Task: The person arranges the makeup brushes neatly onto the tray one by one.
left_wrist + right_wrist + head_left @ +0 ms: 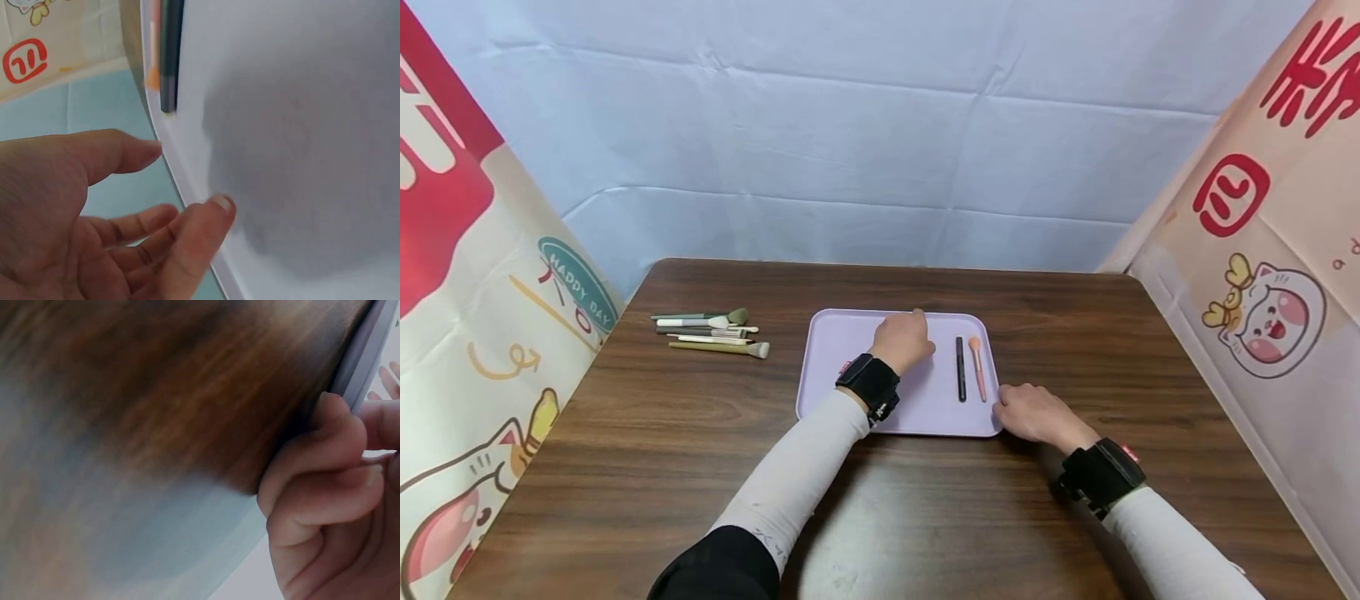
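Note:
A shallow lilac tray [835, 358] lies on the table. My left hand [904, 342] is over its middle toward the far rim, with nothing between thumb and fingers; the left wrist view shows them spread apart. In the tray, to the right of that hand, lie a slim black stick [961, 370], its kind unclear, and a makeup brush [977, 369] with a pink handle and orange head. At the tray's near right corner, my right hand [1037, 412] pinches the rim; its curled fingers [325, 506] show against the edge in the right wrist view.
Several makeup brushes [718, 348] with green, white and dark handles lie in a bunch at the table's left. Dark wood tabletop [715, 467] surrounds the tray. A pale cloth [850, 150] hangs behind, with printed sheets at both sides.

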Demonstrator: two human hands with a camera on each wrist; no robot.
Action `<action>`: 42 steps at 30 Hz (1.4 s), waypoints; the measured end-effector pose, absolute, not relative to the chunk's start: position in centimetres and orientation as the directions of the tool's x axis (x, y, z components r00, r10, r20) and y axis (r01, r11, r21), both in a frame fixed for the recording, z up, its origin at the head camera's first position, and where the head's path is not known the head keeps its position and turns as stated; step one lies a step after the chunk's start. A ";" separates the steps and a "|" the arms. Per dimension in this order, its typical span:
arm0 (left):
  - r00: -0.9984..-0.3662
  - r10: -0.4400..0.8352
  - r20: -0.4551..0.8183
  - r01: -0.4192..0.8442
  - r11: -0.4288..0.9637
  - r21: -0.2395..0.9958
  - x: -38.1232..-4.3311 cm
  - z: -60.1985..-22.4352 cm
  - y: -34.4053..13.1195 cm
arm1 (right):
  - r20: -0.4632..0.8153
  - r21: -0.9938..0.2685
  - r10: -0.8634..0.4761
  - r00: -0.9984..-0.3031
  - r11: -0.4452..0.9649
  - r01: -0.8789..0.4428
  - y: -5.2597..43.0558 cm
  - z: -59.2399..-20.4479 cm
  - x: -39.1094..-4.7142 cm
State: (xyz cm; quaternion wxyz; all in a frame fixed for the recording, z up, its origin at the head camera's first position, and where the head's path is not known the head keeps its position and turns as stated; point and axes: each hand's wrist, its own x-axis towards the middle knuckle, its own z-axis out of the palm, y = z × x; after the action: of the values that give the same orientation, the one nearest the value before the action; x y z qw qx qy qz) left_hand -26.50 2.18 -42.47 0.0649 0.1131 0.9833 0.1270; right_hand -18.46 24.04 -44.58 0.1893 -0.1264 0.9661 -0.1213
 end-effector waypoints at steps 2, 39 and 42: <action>-0.962 0.247 -0.116 0.211 0.943 0.257 -26.5 -42.4 1.6 | -0.336 -0.283 -0.289 -0.896 0.939 -0.196 24.0 -44.6 -18.4; -0.972 0.218 -0.085 0.197 0.958 0.210 -26.1 -41.6 -9.2 | -0.344 -0.301 -0.296 -0.891 0.934 -0.195 24.2 -44.4 -18.5; -0.977 0.200 -0.079 0.179 0.960 0.217 -25.8 -41.6 -10.6 | -0.340 -0.302 -0.302 -0.891 0.932 -0.201 24.2 -44.3 -18.5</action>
State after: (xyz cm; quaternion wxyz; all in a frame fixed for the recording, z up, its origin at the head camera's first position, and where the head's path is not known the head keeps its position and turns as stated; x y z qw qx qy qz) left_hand -25.85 -10.55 -41.61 0.0501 0.0960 0.9886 0.1047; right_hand -18.54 24.16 -44.33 0.1940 -0.1304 0.9635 -0.1303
